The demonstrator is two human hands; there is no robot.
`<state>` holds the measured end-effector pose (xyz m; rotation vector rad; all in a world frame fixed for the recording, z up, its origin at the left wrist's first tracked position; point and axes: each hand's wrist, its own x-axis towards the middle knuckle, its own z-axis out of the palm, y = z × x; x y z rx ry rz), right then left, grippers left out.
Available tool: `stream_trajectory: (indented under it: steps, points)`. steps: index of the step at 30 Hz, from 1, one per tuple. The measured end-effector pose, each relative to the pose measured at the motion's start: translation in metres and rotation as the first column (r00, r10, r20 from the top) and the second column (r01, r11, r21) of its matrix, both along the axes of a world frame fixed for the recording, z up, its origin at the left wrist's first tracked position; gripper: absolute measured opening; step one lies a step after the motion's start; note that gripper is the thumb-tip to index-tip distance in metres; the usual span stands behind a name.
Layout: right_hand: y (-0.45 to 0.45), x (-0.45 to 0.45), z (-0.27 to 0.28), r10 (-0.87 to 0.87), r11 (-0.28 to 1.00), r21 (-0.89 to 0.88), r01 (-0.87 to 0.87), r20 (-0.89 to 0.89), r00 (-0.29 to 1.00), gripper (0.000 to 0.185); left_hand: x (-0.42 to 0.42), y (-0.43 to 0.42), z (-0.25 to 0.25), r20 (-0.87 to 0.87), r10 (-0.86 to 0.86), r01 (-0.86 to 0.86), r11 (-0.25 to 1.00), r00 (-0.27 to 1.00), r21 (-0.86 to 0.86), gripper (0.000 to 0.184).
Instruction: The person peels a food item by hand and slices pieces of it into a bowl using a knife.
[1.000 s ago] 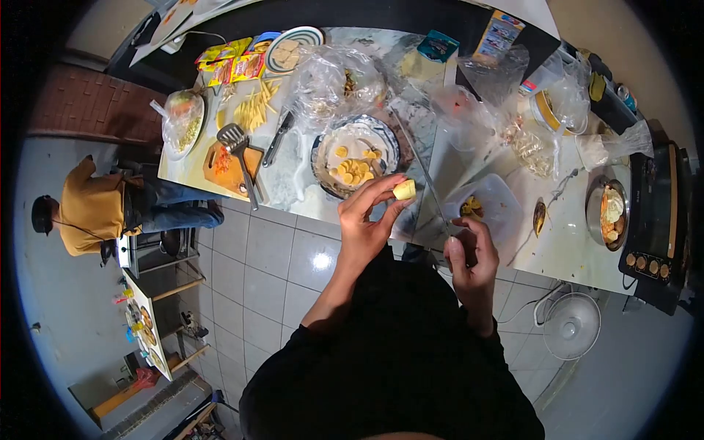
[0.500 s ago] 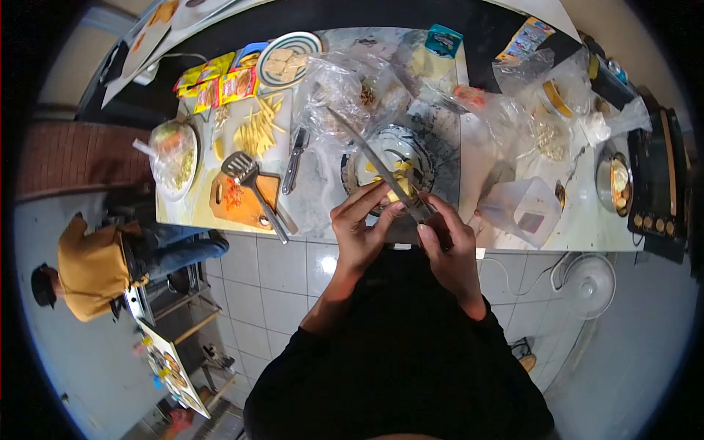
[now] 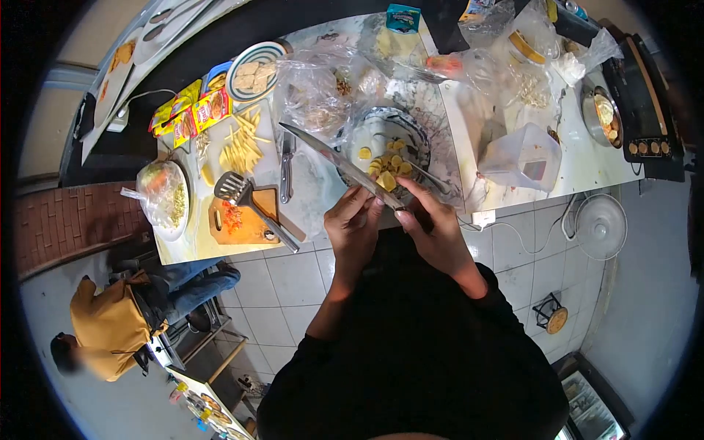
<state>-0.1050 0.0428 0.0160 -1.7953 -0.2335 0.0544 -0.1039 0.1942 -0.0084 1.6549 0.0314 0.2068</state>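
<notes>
Right hand point(image 3: 440, 235), nearer the handle, is closed on the knife point(image 3: 337, 163); the blade's long axis runs forward-left, past the left hand point(image 3: 353, 229), whose hold cannot be told. Just beyond the blade, yellow pieces point(image 3: 386, 180) lie at the dish point(image 3: 372, 136).

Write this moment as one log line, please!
right hand: holds knife | left hand: near knife | yellow slices: on plate
</notes>
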Motion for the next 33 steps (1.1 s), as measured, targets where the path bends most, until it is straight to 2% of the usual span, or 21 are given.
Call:
stream_trajectory:
  steps: [2, 5, 9, 11, 15, 17, 21, 24, 27, 29, 33]
  points:
    - [0.001, 0.000, 0.001, 0.013, 1.000, -0.010, -0.013, 0.032, 0.999, 0.044, -0.004, 0.003, 0.001, -0.026, -0.007, 0.004, 0.991, 1.000, -0.134, 0.028]
    - [0.005, -0.001, 0.001, 0.045, 0.999, -0.025, -0.045, 0.024, 0.999, 0.043, -0.011, 0.008, -0.003, -0.015, 0.022, -0.025, 0.979, 1.000, -0.201, 0.027]
    - [0.011, -0.001, -0.001, 0.073, 0.997, -0.034, -0.071, 0.057, 0.996, 0.042, -0.017, 0.011, 0.002, 0.021, 0.037, -0.033, 0.988, 0.999, -0.153, 0.026]
    - [0.011, -0.003, -0.006, 0.087, 0.995, -0.051, -0.084, 0.062, 0.994, 0.042, -0.020, 0.008, 0.001, 0.010, 0.067, -0.062, 0.967, 0.998, -0.249, 0.026]
    - [0.009, -0.006, -0.012, 0.083, 0.995, -0.064, -0.077, 0.086, 0.993, 0.040, -0.024, 0.008, -0.003, 0.004, 0.052, -0.049, 0.972, 0.999, -0.229, 0.026]
    - [0.007, -0.005, -0.012, 0.074, 0.997, -0.018, -0.074, 0.017, 0.997, 0.040, -0.024, 0.005, -0.005, -0.033, 0.060, -0.066, 0.973, 0.998, -0.223, 0.026]
    - [0.001, -0.002, -0.016, 0.069, 0.997, -0.045, -0.067, 0.050, 0.996, 0.039, -0.020, 0.001, -0.007, -0.044, 0.021, -0.030, 0.973, 0.999, -0.227, 0.026]
    - [-0.004, 0.003, -0.022, 0.083, 0.996, -0.036, -0.083, -0.009, 0.996, 0.036, -0.015, -0.005, -0.005, -0.078, 0.041, -0.060, 0.966, 0.996, -0.251, 0.019]
    - [-0.010, 0.006, -0.023, 0.107, 0.994, 0.048, -0.101, -0.163, 0.981, 0.034, -0.013, -0.009, -0.014, -0.115, 0.023, -0.050, 0.970, 0.993, -0.236, 0.020]
    - [-0.014, 0.009, -0.027, 0.134, 0.991, 0.046, -0.126, -0.261, 0.956, 0.033, -0.011, -0.012, -0.020, -0.106, 0.023, -0.056, 0.949, 0.994, -0.311, 0.020]
    - [-0.013, 0.019, -0.037, 0.147, 0.989, 0.026, -0.145, -0.245, 0.958, 0.034, -0.005, -0.009, -0.031, -0.095, 0.019, -0.049, 0.944, 0.995, -0.327, 0.024]
